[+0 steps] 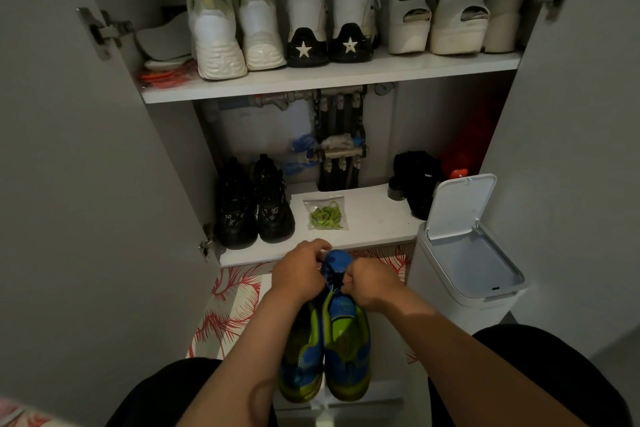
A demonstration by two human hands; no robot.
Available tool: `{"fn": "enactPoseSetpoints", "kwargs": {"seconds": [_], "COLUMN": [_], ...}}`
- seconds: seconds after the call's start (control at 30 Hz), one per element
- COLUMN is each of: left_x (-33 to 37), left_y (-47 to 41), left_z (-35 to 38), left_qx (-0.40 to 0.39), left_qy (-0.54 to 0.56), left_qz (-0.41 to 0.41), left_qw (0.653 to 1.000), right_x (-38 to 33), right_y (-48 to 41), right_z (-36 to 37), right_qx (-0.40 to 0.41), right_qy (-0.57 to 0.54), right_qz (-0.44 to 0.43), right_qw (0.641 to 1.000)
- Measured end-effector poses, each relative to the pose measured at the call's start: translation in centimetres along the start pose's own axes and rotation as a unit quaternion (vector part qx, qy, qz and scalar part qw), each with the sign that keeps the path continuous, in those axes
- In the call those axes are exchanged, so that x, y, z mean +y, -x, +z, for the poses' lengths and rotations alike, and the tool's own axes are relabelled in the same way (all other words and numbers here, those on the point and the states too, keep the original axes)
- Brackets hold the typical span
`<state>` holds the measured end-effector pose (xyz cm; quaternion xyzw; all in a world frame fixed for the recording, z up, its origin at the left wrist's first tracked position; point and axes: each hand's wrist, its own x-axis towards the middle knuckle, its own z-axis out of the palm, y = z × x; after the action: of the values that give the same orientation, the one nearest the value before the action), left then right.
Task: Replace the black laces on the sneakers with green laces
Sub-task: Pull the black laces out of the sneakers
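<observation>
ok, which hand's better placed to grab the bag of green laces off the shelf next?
Left, probably. The left hand sits just below the bag of green laces; the right hand is lower and further off. Both grip the sneakers, so one must let go.

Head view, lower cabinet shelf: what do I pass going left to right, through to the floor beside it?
pair of black sneakers → clear bag of green laces → black bundle → white bin on the floor, lid up
</observation>
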<state>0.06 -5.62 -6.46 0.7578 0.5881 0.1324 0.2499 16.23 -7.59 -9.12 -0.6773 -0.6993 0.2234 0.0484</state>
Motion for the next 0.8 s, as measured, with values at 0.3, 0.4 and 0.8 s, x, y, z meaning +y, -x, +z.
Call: {"fn": "enactPoseSetpoints", "kwargs": {"seconds": [0.3, 0.4, 0.8], "left_x": [0.9, 0.9, -0.4], "left_y": [0.5, 0.6, 0.1], "left_z": [-0.5, -0.4, -0.6], "left_qx": [-0.020, 0.042, 0.071], "left_qy": [-0.077, -0.075, -0.104], "left_qz": [-0.002, -0.024, 0.025], "left_qw": [0.997, 0.996, 0.992], "right_x": [-0.5, -0.2, 0.0], "right_y": [0.1, 0.4, 0.1], "right_z": [-0.3, -0.2, 0.1], "right_qx": [0.051, 0.006, -0.004], "right_qy": [-0.047, -0.033, -0.013], "right_qz": [-0.024, -0.020, -0.009], "right_qw": [0.997, 0.999, 1.000]}}
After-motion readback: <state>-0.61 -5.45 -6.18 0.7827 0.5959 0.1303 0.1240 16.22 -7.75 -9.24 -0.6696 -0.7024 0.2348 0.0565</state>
